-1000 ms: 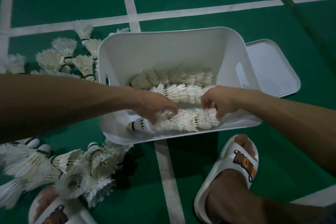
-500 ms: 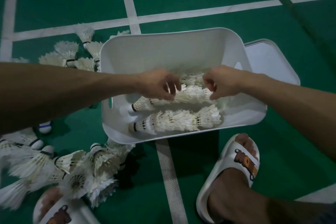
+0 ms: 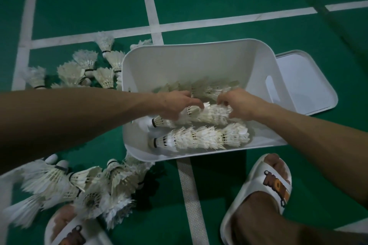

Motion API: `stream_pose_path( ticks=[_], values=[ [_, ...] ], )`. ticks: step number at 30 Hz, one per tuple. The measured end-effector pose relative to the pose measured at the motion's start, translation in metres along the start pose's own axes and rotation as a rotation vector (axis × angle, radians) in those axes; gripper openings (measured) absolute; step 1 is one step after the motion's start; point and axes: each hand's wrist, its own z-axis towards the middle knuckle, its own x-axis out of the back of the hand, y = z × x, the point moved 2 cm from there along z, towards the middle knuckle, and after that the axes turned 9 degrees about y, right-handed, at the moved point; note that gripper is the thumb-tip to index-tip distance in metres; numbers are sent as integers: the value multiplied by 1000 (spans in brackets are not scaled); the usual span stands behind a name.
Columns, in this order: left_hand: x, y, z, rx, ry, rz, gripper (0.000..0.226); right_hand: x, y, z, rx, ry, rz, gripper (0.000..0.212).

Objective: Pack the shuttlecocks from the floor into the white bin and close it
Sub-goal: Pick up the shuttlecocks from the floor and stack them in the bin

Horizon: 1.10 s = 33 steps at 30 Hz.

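Observation:
The white bin (image 3: 187,59) stands open on the green floor. Inside lie three nested rows of shuttlecocks: a front row (image 3: 201,138), a middle row (image 3: 211,114) and a back row (image 3: 201,87). Both hands are down in the bin at the middle row. My left hand (image 3: 177,105) curls its fingers over the row's left part. My right hand (image 3: 237,103) grips the feathers at its right end. Loose shuttlecocks lie in a pile (image 3: 83,183) at the lower left and in a cluster (image 3: 79,69) left of the bin.
The bin's white lid (image 3: 304,83) lies flat on the floor, right of the bin and partly behind it. My feet in white slippers stand at the bottom, left slipper (image 3: 73,230) and right slipper (image 3: 266,185). White court lines cross the floor. A dark pole (image 3: 330,20) lies at far right.
Both hands left the front row, moved back in the bin, and now hold the middle row, closer together than before.

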Motion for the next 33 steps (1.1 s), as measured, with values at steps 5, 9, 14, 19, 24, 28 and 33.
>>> stream_pose_path(
  ticks=[5, 9, 14, 19, 24, 28, 33],
  values=[
    [0, -4, 0, -11, -28, -45, 78, -6, 2, 5, -28, 40, 68, 46],
    [3, -5, 0, -22, -54, -28, 76, -5, 8, 5, -89, 80, 134, 42],
    [6, -4, -2, -35, -53, -32, 70, 10, 5, 3, -40, 43, 84, 43],
    [11, -1, -3, -46, -22, -3, 75, 24, 3, -6, -33, 56, 37, 39],
    [21, 9, -8, -49, 14, 12, 71, 37, -3, -14, -33, 53, -79, 34],
    [43, 16, -19, -35, 118, 96, 50, 65, -33, -15, 8, 104, -124, 35],
    [84, 3, -61, 47, 357, 157, 33, 102, -98, -8, 84, 178, -121, 36]
  ],
)
